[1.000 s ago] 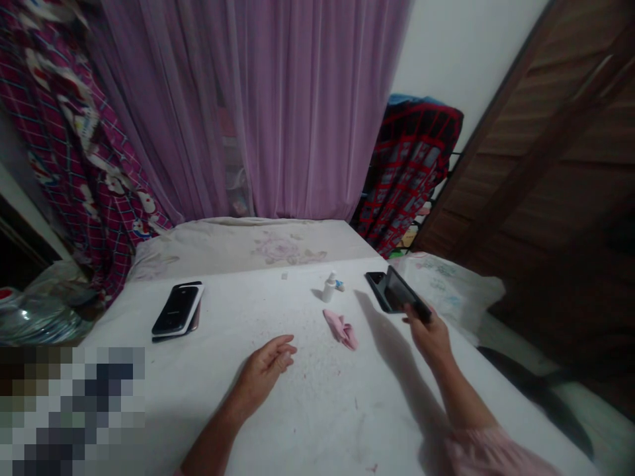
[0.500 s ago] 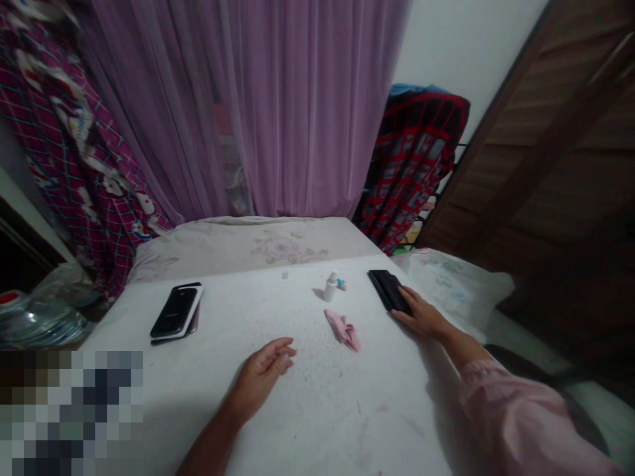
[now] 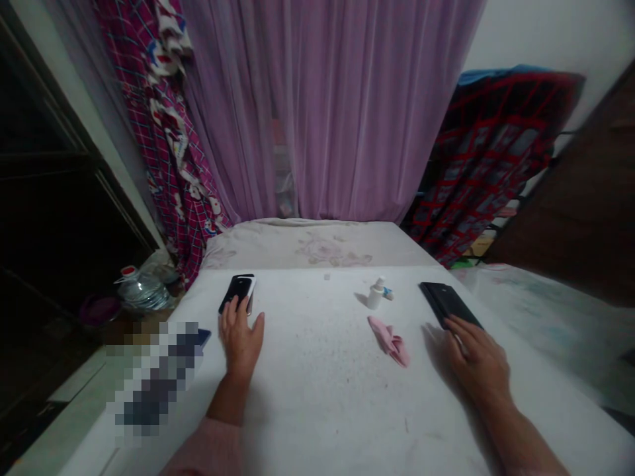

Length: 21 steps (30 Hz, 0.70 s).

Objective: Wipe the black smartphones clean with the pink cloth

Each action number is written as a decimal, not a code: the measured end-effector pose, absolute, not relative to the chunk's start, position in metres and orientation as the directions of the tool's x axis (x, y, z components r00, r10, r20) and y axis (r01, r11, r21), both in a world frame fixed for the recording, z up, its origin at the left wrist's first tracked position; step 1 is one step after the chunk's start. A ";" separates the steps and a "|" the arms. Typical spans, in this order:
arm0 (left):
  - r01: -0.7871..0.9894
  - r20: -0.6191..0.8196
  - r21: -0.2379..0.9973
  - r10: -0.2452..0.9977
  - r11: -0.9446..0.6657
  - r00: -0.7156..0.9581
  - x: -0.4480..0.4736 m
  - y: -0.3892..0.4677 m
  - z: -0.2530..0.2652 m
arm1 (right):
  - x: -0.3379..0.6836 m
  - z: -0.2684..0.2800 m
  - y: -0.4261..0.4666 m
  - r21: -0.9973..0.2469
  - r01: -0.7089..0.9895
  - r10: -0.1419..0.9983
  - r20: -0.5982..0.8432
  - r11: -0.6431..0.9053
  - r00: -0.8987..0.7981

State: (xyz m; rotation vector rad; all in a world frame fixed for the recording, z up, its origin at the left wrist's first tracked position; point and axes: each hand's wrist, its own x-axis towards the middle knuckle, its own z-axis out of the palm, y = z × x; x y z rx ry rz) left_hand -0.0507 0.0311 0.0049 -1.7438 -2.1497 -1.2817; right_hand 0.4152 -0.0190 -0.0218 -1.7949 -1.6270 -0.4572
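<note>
On my feed both hands are out over the white-covered counter, well apart from each other. Left hand: palm down, thumb spread wide of the fingers, fingertips at the near end of the phone stack. Black phone on top there, with a white edge and another dark edge showing from under it; stack lies flat, far left part of the counter. I read the left as loose, not clamped. Right hand: fingers at the near end of the dark phones by the right edge of the counter. Two of those, lying flat, seemingly overlapped. Can't tell if the right is gripping or only resting; the hand hides that end. Between the two groups, nearer the right one: white spray bottle, upright, small blue-and-white item just beside it, crumpled pink cloth in front. Small pale square near the far edge of the white cover. Flowered fabric beyond, then purple curtain. Clear jug with red cap sits off to the left.
</note>
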 end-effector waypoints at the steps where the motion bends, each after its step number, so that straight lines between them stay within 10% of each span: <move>1: 0.856 0.538 0.512 0.748 0.078 -0.390 -0.059 0.034 0.003 | 0.401 -0.020 -0.026 -0.247 0.968 0.728 0.672 0.047 0.136; 21: 0.870 0.493 0.409 0.735 0.277 -0.466 -0.080 0.051 -0.003 | 0.304 -0.019 -0.026 -0.255 0.918 0.882 0.439 0.302 -0.168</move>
